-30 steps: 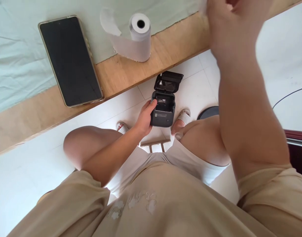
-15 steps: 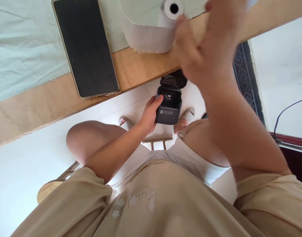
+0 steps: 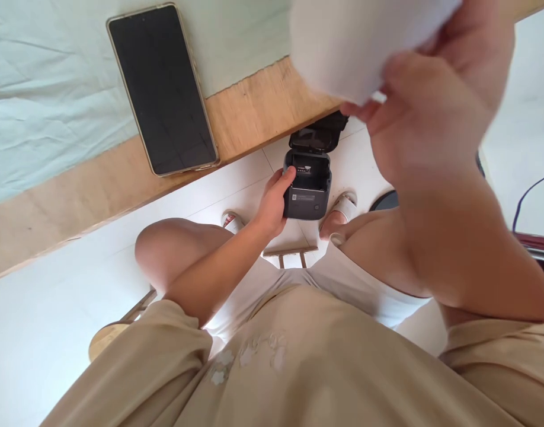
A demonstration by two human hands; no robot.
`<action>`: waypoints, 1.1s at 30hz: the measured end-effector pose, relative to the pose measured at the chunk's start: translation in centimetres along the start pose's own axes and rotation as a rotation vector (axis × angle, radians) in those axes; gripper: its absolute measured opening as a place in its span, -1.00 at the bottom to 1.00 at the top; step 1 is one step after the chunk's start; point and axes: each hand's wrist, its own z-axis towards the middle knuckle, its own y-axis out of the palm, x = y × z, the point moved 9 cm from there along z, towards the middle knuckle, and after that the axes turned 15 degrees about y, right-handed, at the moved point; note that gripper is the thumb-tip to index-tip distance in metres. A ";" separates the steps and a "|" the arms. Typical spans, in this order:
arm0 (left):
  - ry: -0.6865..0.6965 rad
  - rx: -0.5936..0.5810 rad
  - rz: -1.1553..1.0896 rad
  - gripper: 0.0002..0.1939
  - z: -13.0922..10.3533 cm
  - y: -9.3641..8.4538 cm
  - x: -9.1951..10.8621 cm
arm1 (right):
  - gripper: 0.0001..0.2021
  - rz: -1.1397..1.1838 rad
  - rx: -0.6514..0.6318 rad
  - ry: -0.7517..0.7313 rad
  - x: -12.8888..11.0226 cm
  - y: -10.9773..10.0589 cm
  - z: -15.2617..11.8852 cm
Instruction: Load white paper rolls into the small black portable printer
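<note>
My left hand [image 3: 272,203] grips a small black label printer [image 3: 306,203] by its left side, below the table edge and between my knees. The printer's lid [image 3: 314,139] stands open on the far side, and its hollow bay holds no roll. Up at the right, my right hand [image 3: 436,104] has its fingers closed on white roll paper [image 3: 361,50], which hangs in a broad curved sheet above the table edge. Motion blurs the paper and hand slightly, and the roll's core is out of sight.
A dark-screened smartphone [image 3: 168,89] in a clear case lies on the table, partly over the pale green cloth [image 3: 54,95]. The wooden table edge [image 3: 249,107] runs slanting across the view. A round wooden stool [image 3: 106,339] stands at lower left.
My right hand has lifted the roll paper off the table and moved right with it. The view has shifted slightly; my left hand still holds the opened printer.
</note>
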 end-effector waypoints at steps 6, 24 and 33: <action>0.000 -0.079 0.020 -0.53 0.1 1.3 -0.6 | -0.49 -0.048 -0.027 0.208 5.5 -3.9 -4.6; -0.014 -0.076 0.066 -0.56 1.3 2.3 -2.5 | -0.60 0.174 -0.090 0.686 12.2 -2.9 -4.6; -0.088 -0.002 0.007 -0.57 1.4 2.0 -3.1 | -0.61 0.161 -0.136 0.648 11.7 -2.5 -4.4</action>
